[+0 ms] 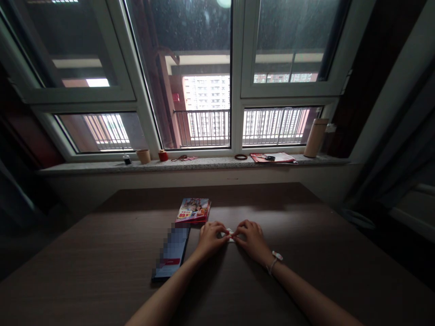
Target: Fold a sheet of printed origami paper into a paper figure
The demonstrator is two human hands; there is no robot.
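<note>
A small white piece of paper [231, 239] with a bit of red on it lies low over the table, mostly covered by my fingers. My left hand [211, 239] pinches it from the left with thumb and forefinger. From the right, my right hand [250, 239] pinches it too, the two sets of fingertips nearly meeting. A light bracelet [274, 259] circles my right wrist. Just left of my left hand is a phone [173, 251] with a lit screen, partly blurred out. Behind it sits a stack of colourful printed leaflets [193, 210].
The brown table [102, 253] reaches to a wall below the stone windowsill [210, 163]. Along the sill stand a paper cup [143, 156], a small red jar [163, 155], a dark bracelet [241, 157], red-edged papers with scissors [270, 158] on top, and a tall flask [315, 138].
</note>
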